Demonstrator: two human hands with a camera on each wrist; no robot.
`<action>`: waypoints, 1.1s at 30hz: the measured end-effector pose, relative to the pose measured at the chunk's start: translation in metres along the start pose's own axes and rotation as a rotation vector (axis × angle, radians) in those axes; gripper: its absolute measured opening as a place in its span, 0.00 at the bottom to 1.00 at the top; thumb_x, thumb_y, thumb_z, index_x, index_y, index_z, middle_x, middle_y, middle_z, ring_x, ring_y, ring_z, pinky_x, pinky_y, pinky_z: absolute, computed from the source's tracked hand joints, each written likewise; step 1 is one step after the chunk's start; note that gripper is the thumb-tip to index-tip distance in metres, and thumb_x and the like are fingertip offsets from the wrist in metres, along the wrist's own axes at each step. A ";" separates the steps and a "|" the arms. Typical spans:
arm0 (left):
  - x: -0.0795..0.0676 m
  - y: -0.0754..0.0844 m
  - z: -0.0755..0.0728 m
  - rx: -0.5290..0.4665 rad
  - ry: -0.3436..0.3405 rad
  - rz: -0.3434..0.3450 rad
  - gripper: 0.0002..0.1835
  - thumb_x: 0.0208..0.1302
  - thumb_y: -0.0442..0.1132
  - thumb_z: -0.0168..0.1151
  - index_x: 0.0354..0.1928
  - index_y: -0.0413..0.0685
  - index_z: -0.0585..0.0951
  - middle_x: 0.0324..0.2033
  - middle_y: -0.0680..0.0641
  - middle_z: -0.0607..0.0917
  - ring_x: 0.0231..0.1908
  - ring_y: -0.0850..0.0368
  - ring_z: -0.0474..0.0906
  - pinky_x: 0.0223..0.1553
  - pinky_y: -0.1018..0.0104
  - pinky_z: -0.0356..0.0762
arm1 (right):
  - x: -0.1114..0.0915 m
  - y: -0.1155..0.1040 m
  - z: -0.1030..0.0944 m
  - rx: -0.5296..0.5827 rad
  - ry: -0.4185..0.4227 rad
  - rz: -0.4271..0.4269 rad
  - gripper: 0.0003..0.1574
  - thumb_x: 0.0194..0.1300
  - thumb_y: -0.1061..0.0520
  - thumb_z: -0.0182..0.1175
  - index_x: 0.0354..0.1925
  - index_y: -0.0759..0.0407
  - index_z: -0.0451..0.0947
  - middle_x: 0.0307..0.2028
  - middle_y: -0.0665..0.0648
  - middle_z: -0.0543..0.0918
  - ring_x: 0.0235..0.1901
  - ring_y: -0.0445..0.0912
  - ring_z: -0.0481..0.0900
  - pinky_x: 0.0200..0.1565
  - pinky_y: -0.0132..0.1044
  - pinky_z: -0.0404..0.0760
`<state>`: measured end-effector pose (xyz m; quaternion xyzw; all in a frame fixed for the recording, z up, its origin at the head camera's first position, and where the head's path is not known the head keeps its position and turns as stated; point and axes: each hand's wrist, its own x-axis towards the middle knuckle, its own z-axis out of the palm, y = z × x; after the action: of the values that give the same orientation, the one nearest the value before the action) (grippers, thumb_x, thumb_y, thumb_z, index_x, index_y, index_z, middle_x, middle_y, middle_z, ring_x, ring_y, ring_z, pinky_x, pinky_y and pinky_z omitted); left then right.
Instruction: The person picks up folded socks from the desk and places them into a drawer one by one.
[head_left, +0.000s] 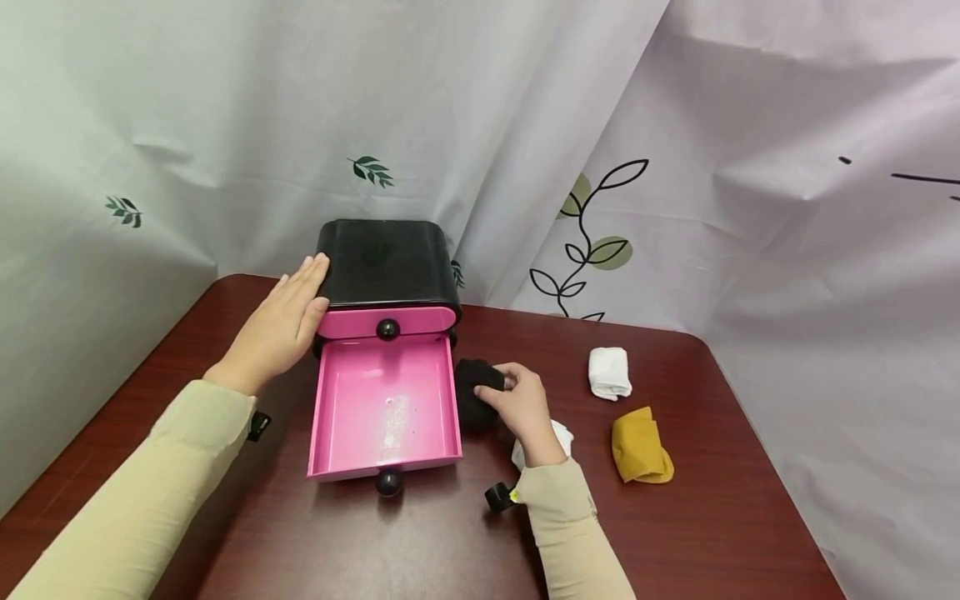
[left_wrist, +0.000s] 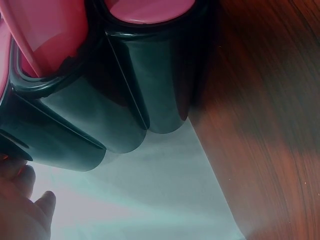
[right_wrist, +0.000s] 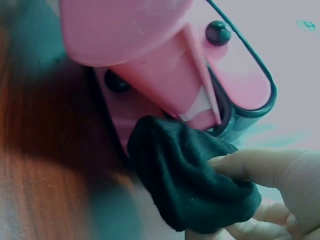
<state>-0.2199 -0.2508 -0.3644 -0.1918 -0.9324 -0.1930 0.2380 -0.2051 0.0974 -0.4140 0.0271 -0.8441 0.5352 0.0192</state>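
Observation:
A small black cabinet (head_left: pixel 386 262) with pink drawers stands at the back of the table, its middle drawer (head_left: pixel 322 417) pulled out. My left hand (head_left: pixel 273 333) rests with straight fingers against the cabinet's upper left side; only fingertips of it show in the left wrist view. Right of the pulled-out drawer, my right hand (head_left: pixel 525 408) pinches a folded black sock (right_wrist: pixel 185 175) between thumb and fingers. In the right wrist view the sock is in front of the drawer fronts, raised off the table. A white folded sock (head_left: pixel 562 437) lies partly hidden behind my right wrist.
Farther right on the brown table (head_left: pixel 720 517) lie another white folded sock (head_left: pixel 609 372) and a mustard-yellow one (head_left: pixel 641 446). A pale curtain (head_left: pixel 480 125) with leaf prints hangs behind the table. The drawer's black knob (head_left: pixel 389 482) juts toward the front.

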 end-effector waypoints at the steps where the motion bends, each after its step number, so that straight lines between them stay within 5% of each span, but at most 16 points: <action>1: 0.000 0.000 0.000 0.000 0.001 0.001 0.30 0.75 0.48 0.37 0.73 0.45 0.50 0.72 0.46 0.53 0.71 0.52 0.44 0.70 0.55 0.39 | 0.000 0.000 -0.002 0.019 0.010 0.000 0.19 0.47 0.60 0.71 0.41 0.61 0.80 0.27 0.55 0.83 0.30 0.44 0.80 0.32 0.34 0.79; 8: 0.001 0.001 0.000 -0.006 0.004 0.003 0.30 0.75 0.48 0.36 0.73 0.44 0.50 0.72 0.46 0.53 0.71 0.53 0.44 0.70 0.54 0.40 | 0.000 -0.006 -0.012 0.200 0.070 -0.001 0.19 0.49 0.59 0.71 0.41 0.61 0.79 0.27 0.57 0.84 0.29 0.43 0.81 0.31 0.32 0.79; 15: 0.000 -0.001 0.000 -0.007 0.008 0.002 0.30 0.75 0.48 0.37 0.73 0.44 0.51 0.71 0.45 0.54 0.71 0.52 0.45 0.70 0.54 0.40 | -0.007 -0.022 -0.019 0.239 0.097 -0.034 0.16 0.52 0.56 0.71 0.40 0.60 0.81 0.30 0.57 0.85 0.29 0.43 0.81 0.31 0.30 0.78; 33: 0.000 0.001 -0.001 -0.011 0.006 -0.001 0.30 0.75 0.48 0.37 0.73 0.44 0.51 0.71 0.45 0.54 0.71 0.52 0.45 0.69 0.51 0.42 | -0.025 -0.069 0.005 0.313 -0.108 -0.077 0.15 0.53 0.59 0.69 0.39 0.65 0.80 0.30 0.59 0.85 0.27 0.41 0.81 0.30 0.32 0.78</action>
<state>-0.2190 -0.2504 -0.3634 -0.1921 -0.9306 -0.1988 0.2399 -0.1755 0.0643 -0.3552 0.0907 -0.7486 0.6568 -0.0101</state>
